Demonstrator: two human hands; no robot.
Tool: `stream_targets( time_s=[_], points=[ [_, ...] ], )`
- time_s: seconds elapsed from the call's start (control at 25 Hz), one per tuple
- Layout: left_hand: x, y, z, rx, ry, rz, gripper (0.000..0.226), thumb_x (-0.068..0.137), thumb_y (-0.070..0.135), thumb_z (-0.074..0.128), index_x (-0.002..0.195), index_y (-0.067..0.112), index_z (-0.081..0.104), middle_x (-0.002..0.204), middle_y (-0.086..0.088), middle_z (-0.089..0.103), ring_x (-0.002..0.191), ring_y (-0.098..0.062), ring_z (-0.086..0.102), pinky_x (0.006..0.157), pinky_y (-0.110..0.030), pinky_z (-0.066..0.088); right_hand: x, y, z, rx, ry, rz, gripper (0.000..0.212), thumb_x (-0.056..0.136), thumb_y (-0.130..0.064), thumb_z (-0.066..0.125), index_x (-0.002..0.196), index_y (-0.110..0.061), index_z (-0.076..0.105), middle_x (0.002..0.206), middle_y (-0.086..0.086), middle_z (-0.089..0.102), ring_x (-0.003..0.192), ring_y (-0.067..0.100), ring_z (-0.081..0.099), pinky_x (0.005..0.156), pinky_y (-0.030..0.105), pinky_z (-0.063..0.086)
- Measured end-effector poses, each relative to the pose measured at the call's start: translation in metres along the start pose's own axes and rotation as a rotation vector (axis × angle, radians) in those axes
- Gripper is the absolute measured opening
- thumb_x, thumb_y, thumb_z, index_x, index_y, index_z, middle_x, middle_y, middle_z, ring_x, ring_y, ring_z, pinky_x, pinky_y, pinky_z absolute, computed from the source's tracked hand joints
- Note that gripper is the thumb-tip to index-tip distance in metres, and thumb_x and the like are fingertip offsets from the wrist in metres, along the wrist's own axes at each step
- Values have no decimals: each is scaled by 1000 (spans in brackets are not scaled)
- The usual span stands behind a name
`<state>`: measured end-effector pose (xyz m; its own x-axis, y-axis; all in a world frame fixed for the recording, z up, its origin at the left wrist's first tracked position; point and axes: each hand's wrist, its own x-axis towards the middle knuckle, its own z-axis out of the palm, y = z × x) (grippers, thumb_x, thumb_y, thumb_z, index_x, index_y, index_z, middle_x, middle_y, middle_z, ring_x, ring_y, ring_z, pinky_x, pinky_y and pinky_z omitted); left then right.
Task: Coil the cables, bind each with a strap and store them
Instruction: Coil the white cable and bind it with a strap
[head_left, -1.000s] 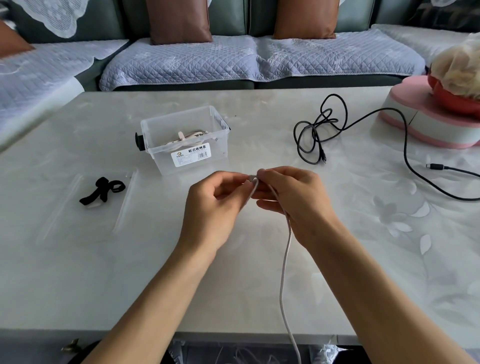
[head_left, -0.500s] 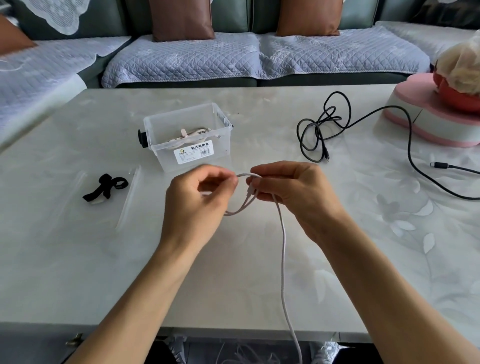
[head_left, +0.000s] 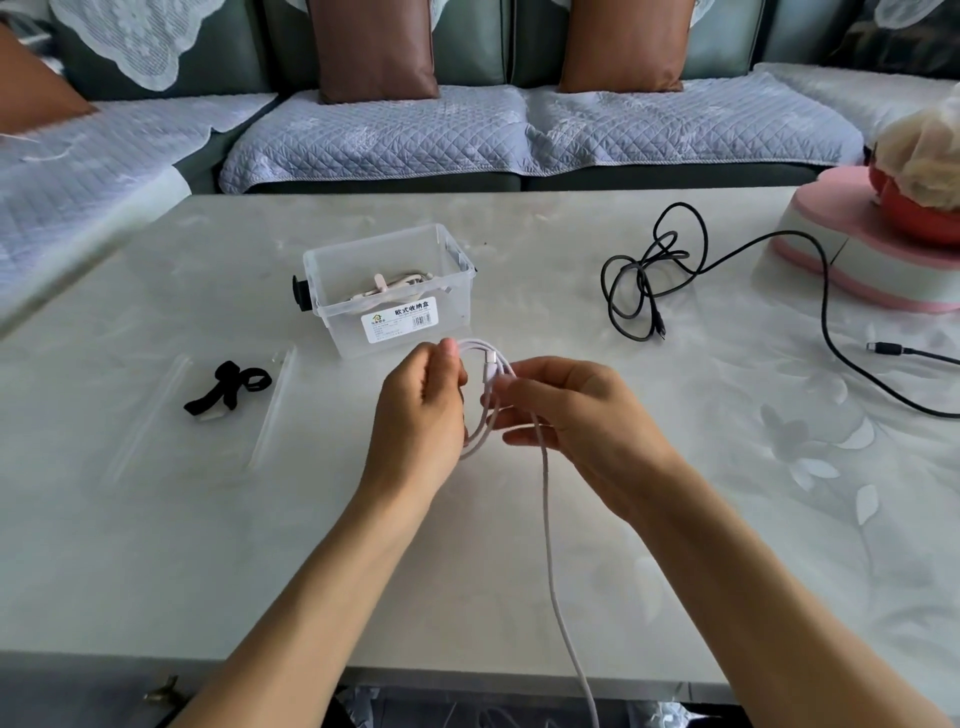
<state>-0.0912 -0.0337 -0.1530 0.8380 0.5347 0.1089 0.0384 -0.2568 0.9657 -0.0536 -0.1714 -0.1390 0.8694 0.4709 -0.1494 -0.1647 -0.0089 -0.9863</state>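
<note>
A white cable (head_left: 546, 519) forms a small loop between my two hands above the table's middle. My left hand (head_left: 421, 410) pinches the loop's top and my right hand (head_left: 571, 415) grips its right side near the plug. The cable's long tail hangs down over the near table edge. A clear storage box (head_left: 452, 317) stands just behind my hands, with a coiled pale cable (head_left: 389, 286) inside. Black straps (head_left: 228, 387) lie in a clear bag at the left. A loose black cable (head_left: 649, 275) sprawls at the back right.
A pink and white box (head_left: 852, 270) with a red bowl on it stands at the far right, and the black cable runs beside it. A sofa with brown cushions (head_left: 374, 47) lies behind the marble table (head_left: 208, 545).
My hands have drawn the white cable into a loop: first only the end was pinched, now one full turn hangs between them. The view shifted slightly.
</note>
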Motion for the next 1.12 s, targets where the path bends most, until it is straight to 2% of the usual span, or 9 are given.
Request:
stream_targets(
  time_s=[0.12,0.32,0.44,0.56,0.68,0.76,0.92,1.04,1.12],
  points=[
    [1,2,0,-99,18,-64,40,105,37,38,71,19,48,46,11,36,50,-16,34,60,-35,38,-2,3,0,-71,-61,10,13,87,-10,70,97,-2,71,92,16,73,77,16,66,76,32,52],
    [-3,8,-2,-345,-122,-216,36,106,26,38,76,12,52,48,5,36,48,-16,32,57,-31,38,5,6,-5,66,-64,-24,16,96,-16,57,98,-3,67,90,5,73,84,18,64,84,36,50],
    [-4,4,-4,-367,-67,-238,36,107,26,36,77,12,51,47,7,35,46,-13,33,56,-30,37,4,8,-2,58,-93,-21,24,97,-22,56,101,-3,71,94,6,74,85,17,65,82,33,50],
    [-4,2,-2,-334,0,-232,36,107,27,35,78,13,51,47,9,36,48,-13,35,60,-29,36,2,12,7,0,-106,-32,17,94,-20,62,99,-10,74,89,9,74,84,19,66,80,31,50],
    [-3,2,0,-331,-41,-210,32,107,20,34,82,11,53,48,6,41,51,-16,41,62,-31,44,4,11,7,146,-56,-46,16,94,-12,61,96,-2,72,77,10,67,76,24,65,84,39,57],
    [-4,2,0,-329,-122,-202,33,106,16,36,80,10,56,53,1,51,62,-22,53,69,-36,53,6,8,1,240,5,-33,18,96,-11,57,97,3,70,73,8,59,68,21,63,76,34,58],
    [-5,7,-8,-284,-268,-259,33,89,18,50,60,13,64,71,-5,69,76,-23,65,72,-37,52,9,9,-5,12,82,-65,23,100,-16,53,95,-5,73,68,1,52,61,15,52,69,31,48],
    [-2,11,-17,-277,-268,-283,37,91,39,57,63,16,65,61,-4,60,60,-21,58,63,-34,48,6,7,0,-201,-5,-109,24,100,-16,52,96,-4,72,70,0,50,60,13,49,64,27,48],
    [0,11,-21,-144,-277,-278,42,94,46,56,66,17,66,52,0,50,53,-20,53,56,-31,45,4,3,2,-311,-54,-135,24,100,-15,52,99,-2,72,69,-1,50,58,9,49,60,23,48]
  ],
)
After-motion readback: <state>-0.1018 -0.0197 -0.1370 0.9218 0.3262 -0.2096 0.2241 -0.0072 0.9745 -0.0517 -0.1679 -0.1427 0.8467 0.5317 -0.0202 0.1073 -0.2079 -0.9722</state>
